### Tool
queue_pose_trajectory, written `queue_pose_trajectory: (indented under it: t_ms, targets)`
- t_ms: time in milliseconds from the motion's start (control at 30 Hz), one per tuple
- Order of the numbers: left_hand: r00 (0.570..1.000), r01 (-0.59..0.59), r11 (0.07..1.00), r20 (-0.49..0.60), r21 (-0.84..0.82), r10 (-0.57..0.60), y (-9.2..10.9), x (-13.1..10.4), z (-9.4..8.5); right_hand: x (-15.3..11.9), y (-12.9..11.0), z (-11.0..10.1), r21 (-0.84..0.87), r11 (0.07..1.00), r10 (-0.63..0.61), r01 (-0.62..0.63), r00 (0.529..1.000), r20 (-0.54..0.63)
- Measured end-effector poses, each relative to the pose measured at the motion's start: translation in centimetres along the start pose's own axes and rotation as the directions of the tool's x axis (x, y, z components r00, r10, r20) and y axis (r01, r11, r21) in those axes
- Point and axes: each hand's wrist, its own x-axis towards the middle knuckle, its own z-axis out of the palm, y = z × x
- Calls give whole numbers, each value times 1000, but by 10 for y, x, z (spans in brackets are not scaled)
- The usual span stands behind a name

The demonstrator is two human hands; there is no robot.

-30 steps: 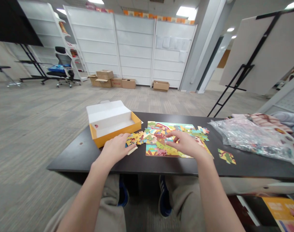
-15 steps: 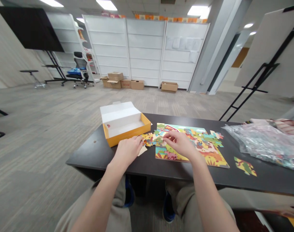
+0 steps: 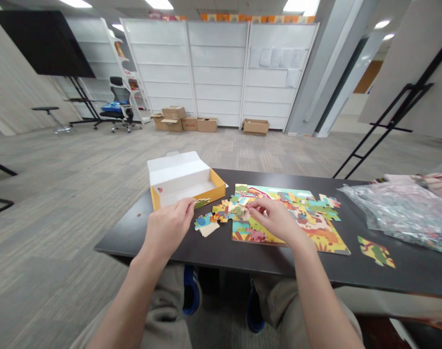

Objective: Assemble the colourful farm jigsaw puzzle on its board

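My left hand (image 3: pixel 171 225) pinches a green puzzle piece (image 3: pixel 202 203) just in front of the yellow box (image 3: pixel 189 198), whose white lid stands open. Below it, loose puzzle pieces (image 3: pixel 207 224) lie on the table, one showing a plain pale back. My right hand (image 3: pixel 273 218) is over the left part of a colourful jigsaw puzzle (image 3: pixel 315 232), thumb and fingertips pressed together. What those fingertips grip, if anything, is too small to tell. Some pieces lie loose on top of the puzzle and over its edges.
On the black table (image 3: pixel 151 247), a separate joined puzzle section (image 3: pixel 377 252) lies to the right. Beyond it rests a clear plastic bag (image 3: pixel 406 208) of small contents. A black easel stand (image 3: pixel 391 123) rises behind the table; cardboard boxes (image 3: pixel 173 118) sit by the far shelves.
My left hand has moved left and lifted from the loose pieces with a green puzzle piece, uncovering blue and pale pieces beneath. My right hand has stayed over the puzzle.
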Motion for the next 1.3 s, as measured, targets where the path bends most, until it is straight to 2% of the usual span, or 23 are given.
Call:
queue_pose_trajectory:
  t_ms: [133, 300, 467, 600, 700, 800, 967, 1033, 1100, 1167, 1233, 1267, 1300]
  targets:
    - [998, -64, 998, 20, 1, 64, -12, -14, 0, -1, -1, -3, -16, 1000, 9, -9, 1000, 0]
    - [989, -150, 987, 1, -60, 150, -31, -36, 0, 1, -6, 4, 15, 999, -28, 28, 1000, 11]
    - [972, -213, 976, 89, -35, 216, -45, -48, 6, 0, 2, 2, -13, 1000, 25, -25, 1000, 7]
    - [946, -231, 971, 220, -56, 237, -43, -46, 6, -3, 7, -9, -27, 997, 65, -65, 997, -35]
    - [947, -212, 970, 222, -115, 233, -34, -38, 2, -8, 15, -23, -16, 990, 138, -141, 982, -129]
    - [950, -208, 960, 193, -190, 244, -18, -26, 2, -17, 31, -40, -11, 966, 247, -260, 930, -272]
    - [938, -234, 922, 177, -308, 297, 22, -6, 6, -37, 61, -65, 12, 887, 411, -462, 777, -477]
    - [936, -244, 905, 159, -349, 314, 38, 1, 8, -38, 66, -75, -10, 860, 430, -510, 735, -524]
    - [931, -261, 888, 146, -379, 335, 53, 8, 11, -32, 66, -85, -51, 855, 419, -516, 746, -518]
    - [928, -262, 884, 150, -388, 341, 64, 14, 15, -20, 66, -96, -110, 874, 385, -474, 812, -439]
    - [931, -241, 891, 167, -384, 324, 72, 20, 17, -5, 69, -105, -169, 897, 344, -409, 885, -313]
    - [933, -227, 897, 178, -380, 312, 74, 23, 18, 1, 73, -109, -199, 897, 338, -395, 902, -267]
    - [935, -213, 902, 188, -375, 299, 77, 25, 19, 7, 77, -111, -227, 882, 359, -414, 900, -247]
